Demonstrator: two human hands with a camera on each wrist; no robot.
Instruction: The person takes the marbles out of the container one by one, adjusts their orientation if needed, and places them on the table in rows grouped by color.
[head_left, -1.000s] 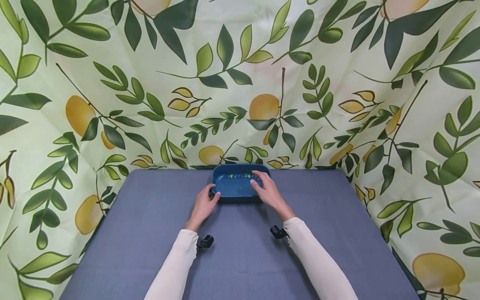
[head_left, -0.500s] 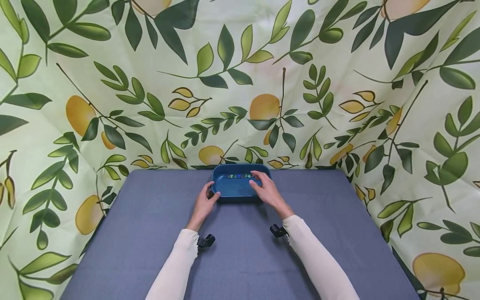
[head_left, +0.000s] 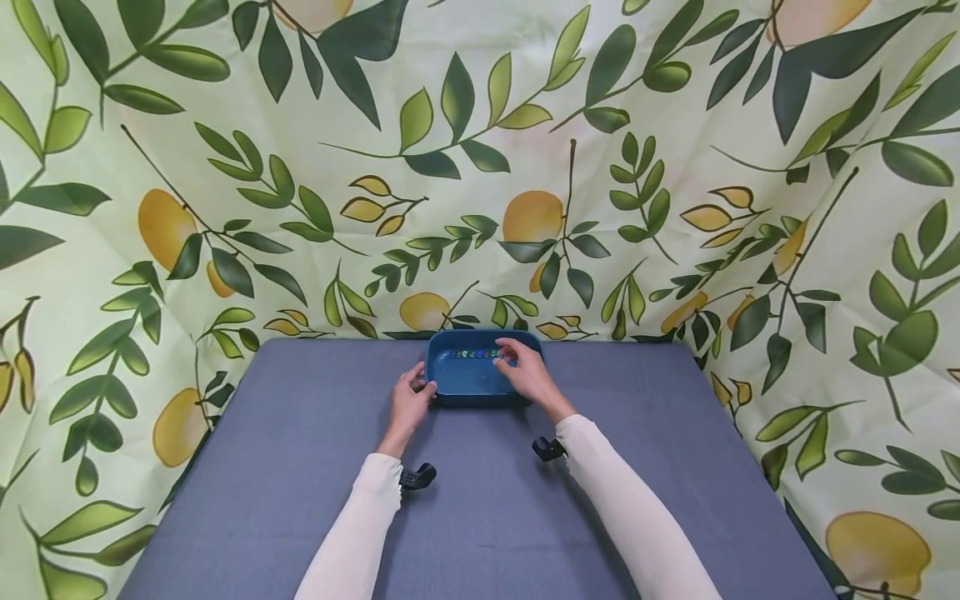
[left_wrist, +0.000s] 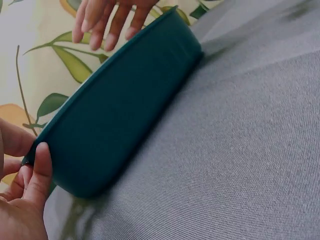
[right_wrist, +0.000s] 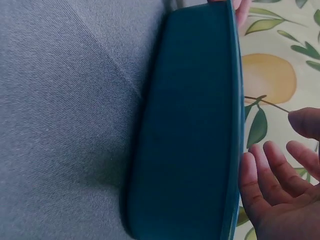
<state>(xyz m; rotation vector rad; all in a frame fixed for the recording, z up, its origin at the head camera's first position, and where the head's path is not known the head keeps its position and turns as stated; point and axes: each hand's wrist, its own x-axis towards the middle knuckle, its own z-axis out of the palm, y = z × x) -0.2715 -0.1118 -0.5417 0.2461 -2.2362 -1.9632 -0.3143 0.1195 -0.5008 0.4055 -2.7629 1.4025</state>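
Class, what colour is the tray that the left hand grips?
The tray is blue, leaning towards teal; the head view shows it best.

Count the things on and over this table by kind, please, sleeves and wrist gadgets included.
Blue tray: 1
Bare hands: 2
Cream sleeves: 2
Black wrist cameras: 2
Small coloured balls: a row inside the tray, too tiny to count surely
Total, without the balls: 7
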